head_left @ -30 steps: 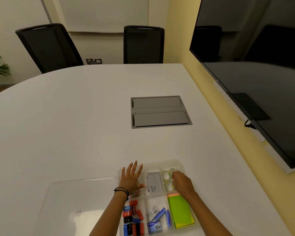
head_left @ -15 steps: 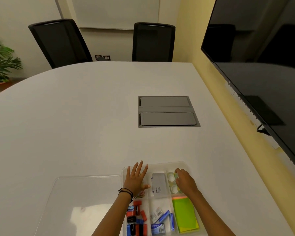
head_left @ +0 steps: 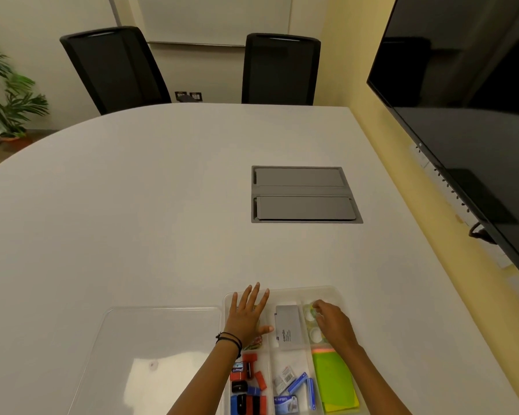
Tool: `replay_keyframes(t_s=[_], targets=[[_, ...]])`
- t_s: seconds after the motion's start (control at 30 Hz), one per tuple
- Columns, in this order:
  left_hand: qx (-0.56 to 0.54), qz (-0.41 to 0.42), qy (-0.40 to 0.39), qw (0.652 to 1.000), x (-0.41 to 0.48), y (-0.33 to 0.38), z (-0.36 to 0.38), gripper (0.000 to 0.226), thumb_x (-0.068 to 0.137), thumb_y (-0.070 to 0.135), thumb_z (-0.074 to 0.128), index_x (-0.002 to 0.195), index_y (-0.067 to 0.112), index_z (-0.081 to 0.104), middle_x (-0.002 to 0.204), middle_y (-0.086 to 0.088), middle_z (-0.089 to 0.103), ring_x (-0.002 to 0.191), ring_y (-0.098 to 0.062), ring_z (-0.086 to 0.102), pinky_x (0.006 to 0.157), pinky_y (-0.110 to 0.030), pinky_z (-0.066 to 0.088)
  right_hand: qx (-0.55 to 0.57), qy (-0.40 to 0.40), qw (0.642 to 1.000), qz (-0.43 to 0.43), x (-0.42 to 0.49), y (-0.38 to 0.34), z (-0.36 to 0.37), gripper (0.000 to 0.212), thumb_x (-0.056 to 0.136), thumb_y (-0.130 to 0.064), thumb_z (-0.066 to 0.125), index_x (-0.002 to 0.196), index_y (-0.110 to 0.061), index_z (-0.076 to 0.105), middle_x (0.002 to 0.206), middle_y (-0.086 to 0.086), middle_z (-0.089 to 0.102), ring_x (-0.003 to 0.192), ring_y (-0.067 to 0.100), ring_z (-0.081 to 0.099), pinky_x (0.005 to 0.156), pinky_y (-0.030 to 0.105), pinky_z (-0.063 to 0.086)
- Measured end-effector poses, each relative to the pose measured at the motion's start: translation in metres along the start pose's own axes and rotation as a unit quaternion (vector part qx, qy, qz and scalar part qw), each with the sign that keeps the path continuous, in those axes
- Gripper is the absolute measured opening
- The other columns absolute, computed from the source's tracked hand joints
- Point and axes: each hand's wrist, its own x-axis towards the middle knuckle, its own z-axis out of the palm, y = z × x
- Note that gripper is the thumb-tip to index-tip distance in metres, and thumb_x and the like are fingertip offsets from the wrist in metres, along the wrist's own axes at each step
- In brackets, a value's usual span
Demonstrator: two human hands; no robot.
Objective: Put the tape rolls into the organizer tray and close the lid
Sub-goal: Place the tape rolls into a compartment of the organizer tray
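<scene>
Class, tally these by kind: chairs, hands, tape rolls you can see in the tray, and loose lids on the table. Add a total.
Chairs: 2
Hands: 2
Tape rolls: 2
Lid: 1
Total: 7

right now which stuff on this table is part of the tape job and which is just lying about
Belongs to the job:
- tape rolls, in the far right compartment
- organizer tray
- clear lid, off, lying left of the tray
- right hand at the rolls, left hand flat on the tray

Just lying about:
- grey box
- green notes
- red and blue items
- table hatch
</scene>
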Motion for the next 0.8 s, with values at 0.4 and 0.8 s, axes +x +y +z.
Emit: replay_keyframes(t_s=[0.4, 0.8], targets=[[-0.033, -0.024, -0.038, 0.998, 0.0, 0.007, -0.012, 0.121, 0.064, 0.08, 0.049, 0.146, 0.019, -0.015, 0.138, -0.009, 0.05, 0.122, -0.025, 0.051, 0.093, -0.049, 0.042, 0.062, 0.016, 0.998, 0.016, -0.001, 0.001, -0.005, 0.035, 0.084, 0.002, 0.055, 0.117, -0.006, 0.051, 0.123, 0.016, 0.051, 0.113, 0.029, 0.05, 0.093, 0.033, 0.042], [-0.06, -0.065, -0.072, 0.993, 0.002, 0.004, -0.006, 0.135, 0.049, 0.084, 0.059, 0.149, 0.019, -0.005, 0.127, -0.005, 0.06, 0.112, -0.023, 0.06, 0.086, -0.046, 0.047, 0.035, -0.089, 0.994, 0.059, 0.017, -0.014, 0.006, 0.05, 0.081, -0.006, 0.059, 0.127, -0.014, 0.041, 0.126, 0.02, 0.044, 0.111, 0.03, 0.049, 0.093, 0.034, 0.044]])
